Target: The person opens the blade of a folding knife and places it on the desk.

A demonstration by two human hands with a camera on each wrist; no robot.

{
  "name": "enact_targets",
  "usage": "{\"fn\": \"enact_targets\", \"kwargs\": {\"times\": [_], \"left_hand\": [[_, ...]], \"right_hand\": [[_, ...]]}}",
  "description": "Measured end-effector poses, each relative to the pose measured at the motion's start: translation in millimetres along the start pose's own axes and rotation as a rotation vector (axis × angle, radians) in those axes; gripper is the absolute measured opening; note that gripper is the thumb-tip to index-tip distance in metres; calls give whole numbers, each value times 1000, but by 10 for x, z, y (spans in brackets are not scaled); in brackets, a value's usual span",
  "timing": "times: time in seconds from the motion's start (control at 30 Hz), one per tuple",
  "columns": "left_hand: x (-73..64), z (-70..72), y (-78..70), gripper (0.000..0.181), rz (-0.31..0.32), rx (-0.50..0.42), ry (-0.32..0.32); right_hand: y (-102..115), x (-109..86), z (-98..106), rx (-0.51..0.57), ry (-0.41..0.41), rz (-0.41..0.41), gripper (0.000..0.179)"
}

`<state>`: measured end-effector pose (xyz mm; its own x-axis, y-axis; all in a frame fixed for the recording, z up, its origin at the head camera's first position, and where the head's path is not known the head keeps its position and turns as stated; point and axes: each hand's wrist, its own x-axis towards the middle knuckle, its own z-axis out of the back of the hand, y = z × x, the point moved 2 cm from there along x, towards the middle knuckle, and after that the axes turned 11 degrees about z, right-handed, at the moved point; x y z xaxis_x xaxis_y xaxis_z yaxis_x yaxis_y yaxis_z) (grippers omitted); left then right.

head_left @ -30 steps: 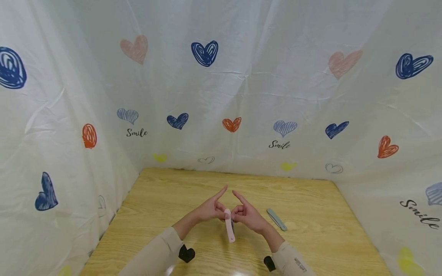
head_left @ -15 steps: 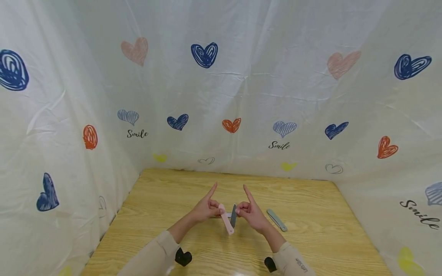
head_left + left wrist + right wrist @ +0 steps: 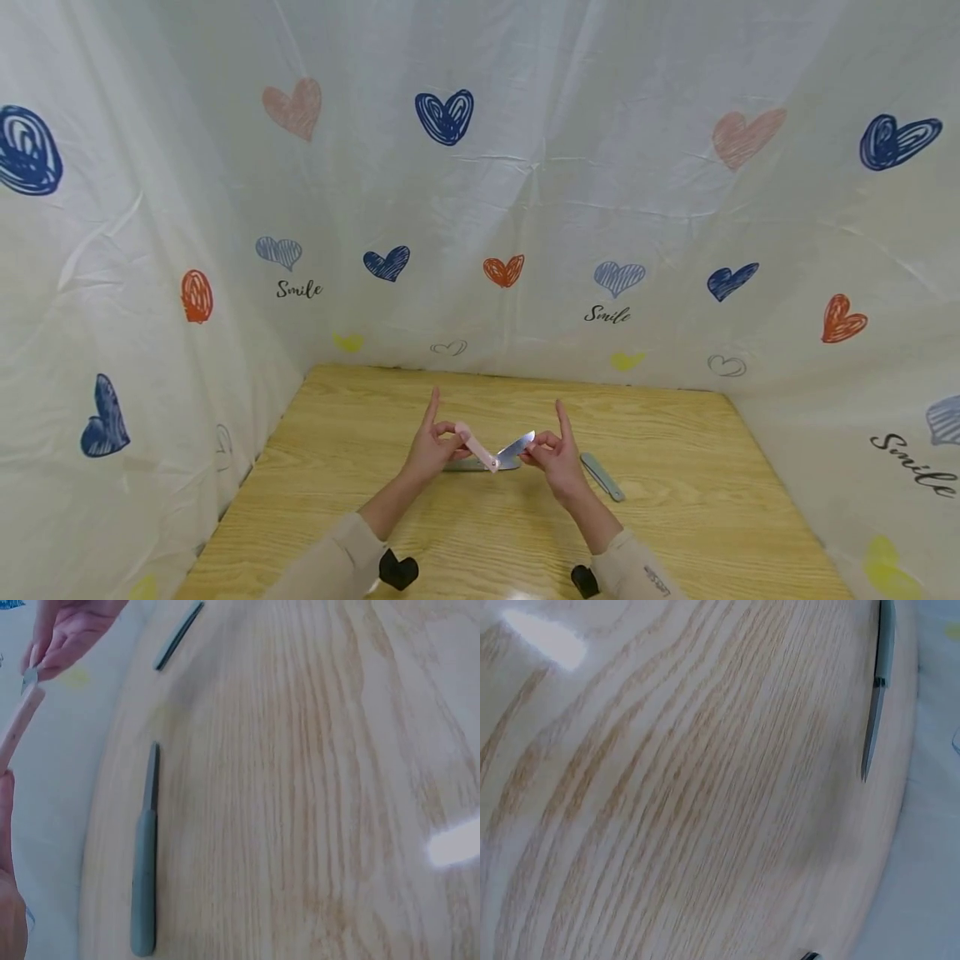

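Note:
Both hands hold a pink folding knife (image 3: 477, 447) above the table, its blade (image 3: 516, 448) swung partway out so that handle and blade make a wide V. My left hand (image 3: 430, 454) pinches the end of the pink handle, index finger pointing up. Near the tip, my right hand (image 3: 561, 463) pinches the blade between thumb and fingers, its index finger also raised. Behind the pink knife, a grey-green folding knife (image 3: 145, 885) lies unfolded on the table. To the right of my right hand lies a second grey-green knife (image 3: 602, 477), folded.
The wood-grain table (image 3: 660, 533) is bordered at the back and sides by a white curtain (image 3: 525, 192) printed with hearts and "Smile". Black pieces (image 3: 398, 569) show beside the sleeves.
My hands have moved apart and the blade has swung out of the pink handle into a wide angle. The unfolded grey-green knife behind has come into view.

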<state>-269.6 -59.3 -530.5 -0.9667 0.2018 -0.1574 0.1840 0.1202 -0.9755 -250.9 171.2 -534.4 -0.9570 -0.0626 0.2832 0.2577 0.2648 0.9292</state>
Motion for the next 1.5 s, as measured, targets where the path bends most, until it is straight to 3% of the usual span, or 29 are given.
{"fn": "enact_targets", "kwargs": {"times": [0.27,0.47,0.63,0.83,1.03,1.17,1.3,1.43,1.5], "left_hand": [[-103,-163,7,101,44,-147,-302],[-226,-344,-10,95,61,-179,-554],[-235,-404,27,94,48,-214,-675],[-260,-415,83,94,53,-235,-686],[-275,-340,149,93,60,-275,-631],[-335,-270,220,93,90,-272,-562],[-401,-186,381,94,129,-287,-512],[-432,-86,544,97,146,-240,-536],[-433,-41,590,99,144,-193,-565]], "right_hand": [[-76,-49,-48,123,-241,-45,94],[-109,-64,-146,198,-397,-52,94],[-108,-97,-245,218,-470,-27,94],[-128,-131,-262,223,-493,-29,93],[-149,-141,-202,239,-439,-57,91],[-180,-156,-152,180,-430,-85,92],[-259,-213,-116,63,-452,-149,95],[-341,-311,-119,-20,-481,-223,97],[-367,-351,-138,-12,-490,-238,97]]}}
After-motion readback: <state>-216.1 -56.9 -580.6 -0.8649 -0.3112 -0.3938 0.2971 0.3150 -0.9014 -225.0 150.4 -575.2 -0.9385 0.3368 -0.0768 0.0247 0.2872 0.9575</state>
